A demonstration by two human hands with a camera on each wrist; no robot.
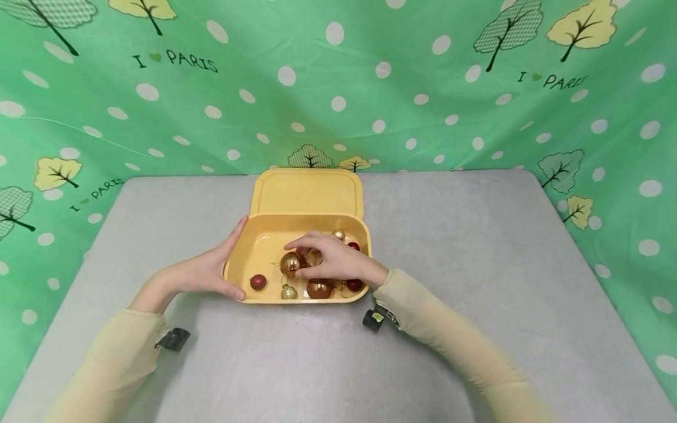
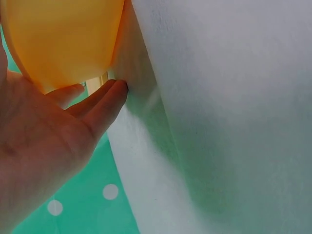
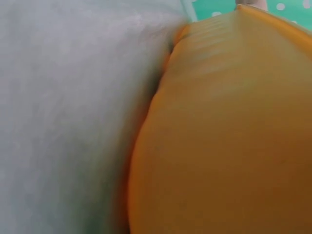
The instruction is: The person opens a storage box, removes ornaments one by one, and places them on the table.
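We seem mid-grasp: our right hand (image 1: pixel 335 258) curls its fingers round a gold ball (image 1: pixel 290 265) inside the yellow box (image 1: pixel 264 249); our left hand (image 1: pixel 205 271), thumb and fingers apart, braces the box. Lifting calls for a firm pinch.

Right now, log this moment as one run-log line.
left hand: holds yellow box by left end | right hand: grips gold ball inside box | small red ball: in box, untouched
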